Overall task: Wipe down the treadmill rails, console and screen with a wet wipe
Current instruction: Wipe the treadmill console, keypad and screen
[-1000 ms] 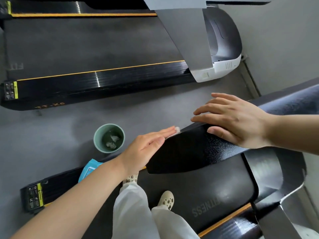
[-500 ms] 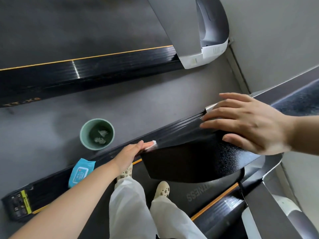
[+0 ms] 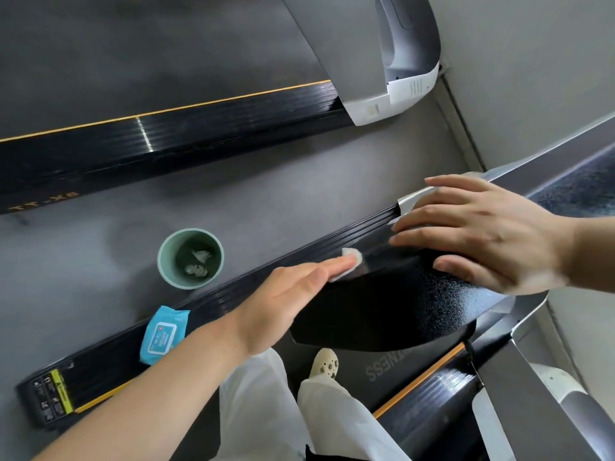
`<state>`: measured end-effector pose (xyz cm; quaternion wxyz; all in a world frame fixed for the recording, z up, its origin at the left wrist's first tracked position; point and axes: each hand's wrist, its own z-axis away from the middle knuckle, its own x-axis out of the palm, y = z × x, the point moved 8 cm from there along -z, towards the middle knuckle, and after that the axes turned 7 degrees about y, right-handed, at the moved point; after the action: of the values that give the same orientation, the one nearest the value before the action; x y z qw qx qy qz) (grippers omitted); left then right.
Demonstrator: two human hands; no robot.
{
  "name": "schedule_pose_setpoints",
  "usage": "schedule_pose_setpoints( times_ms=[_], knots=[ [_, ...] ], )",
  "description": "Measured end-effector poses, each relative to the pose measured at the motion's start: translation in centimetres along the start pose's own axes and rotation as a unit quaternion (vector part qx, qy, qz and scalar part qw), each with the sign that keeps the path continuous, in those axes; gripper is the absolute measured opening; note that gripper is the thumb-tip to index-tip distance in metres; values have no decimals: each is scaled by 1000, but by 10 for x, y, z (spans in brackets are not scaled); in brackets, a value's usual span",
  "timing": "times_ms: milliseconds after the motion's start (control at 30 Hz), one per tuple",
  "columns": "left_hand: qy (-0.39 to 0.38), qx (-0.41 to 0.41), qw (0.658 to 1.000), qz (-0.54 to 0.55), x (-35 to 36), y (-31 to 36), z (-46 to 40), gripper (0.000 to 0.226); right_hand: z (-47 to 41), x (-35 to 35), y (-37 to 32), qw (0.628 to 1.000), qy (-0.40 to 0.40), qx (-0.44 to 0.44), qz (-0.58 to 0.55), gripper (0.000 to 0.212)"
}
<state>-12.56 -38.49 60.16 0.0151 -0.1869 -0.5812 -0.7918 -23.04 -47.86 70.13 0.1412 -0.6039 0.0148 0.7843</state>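
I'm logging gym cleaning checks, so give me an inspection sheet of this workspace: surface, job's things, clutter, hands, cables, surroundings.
Surface: black textured handrail, being wiped near its edge.
Job's things: white wet wipe under the left fingertips; blue wipe pack lying on the treadmill side rail.
Clutter: green bin on the floor beside the rail, with crumpled wipes inside.
Hands: left hand flat, pressing the wipe; right hand spread on the handrail.
Cables: nothing seen.
Surroundings: grey floor, a neighbouring treadmill, grey wall.
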Motion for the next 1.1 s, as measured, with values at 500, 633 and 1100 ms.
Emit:
schedule_pose_setpoints(
  times_ms=[500, 633, 1100],
  knots=[
    [32, -217, 974, -55, -27, -85, -29, 39, 11, -14, 21, 998, 20, 53, 18, 62],
    [16, -282, 956, -81, -26, -101, -47, 42, 32, -12, 43, 997, -6, 78, 19, 55],
    [-42, -98, 994, 10, 14, -14, -71, 39, 42, -11, 49, 997, 8, 72, 27, 52]
  ],
)
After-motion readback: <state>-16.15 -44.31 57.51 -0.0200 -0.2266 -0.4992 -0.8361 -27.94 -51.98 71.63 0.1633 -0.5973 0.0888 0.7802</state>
